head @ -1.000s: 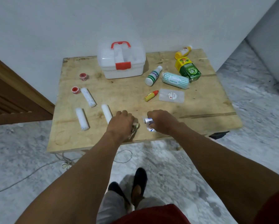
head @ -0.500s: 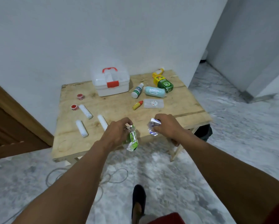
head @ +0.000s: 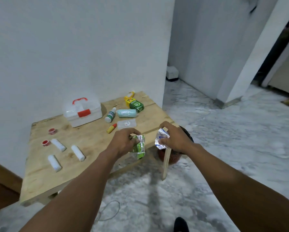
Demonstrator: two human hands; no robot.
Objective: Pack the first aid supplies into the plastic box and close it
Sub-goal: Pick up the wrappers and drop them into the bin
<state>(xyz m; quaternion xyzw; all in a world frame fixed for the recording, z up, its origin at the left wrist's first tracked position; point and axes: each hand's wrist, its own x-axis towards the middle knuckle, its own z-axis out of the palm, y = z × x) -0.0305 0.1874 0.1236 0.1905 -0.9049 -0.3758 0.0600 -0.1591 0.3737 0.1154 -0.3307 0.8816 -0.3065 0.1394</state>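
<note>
The plastic box (head: 83,113) sits at the back of the wooden desk (head: 93,139), close to the white wall, its clear lid down, with a red handle on top and a red latch on its front face. To its right lie a white bottle with a green band (head: 110,115), a pale teal roll (head: 127,113), a green carton (head: 136,104) and, behind that, a yellow bottle (head: 130,95) near the far edge. In front of these rest a clear flat packet (head: 127,124) and a small yellow tube with a red cap (head: 111,128). On the left part of the desk lie three white bandage rolls (head: 78,153), (head: 58,145), (head: 54,163), well apart from the box, with two small red tape rolls (head: 52,131), (head: 45,142) beyond them.

Above the near edge of the desk, the left hand (head: 123,143) has its grip closed around a crumpled green and silver foil strip (head: 139,147), which hangs down from the fingers. Just beside it, the right hand (head: 174,139) pinches a silver foil sachet with blue print (head: 161,141) between thumb and fingers, held clear of the desk. Both items are raised off the surface and apart from each other.

Under the right hand, beside the desk leg, stands a dark red basket (head: 171,157). A thin cable (head: 110,211) loops on the marbled floor, and a dark shoe (head: 180,224) shows at the bottom.
</note>
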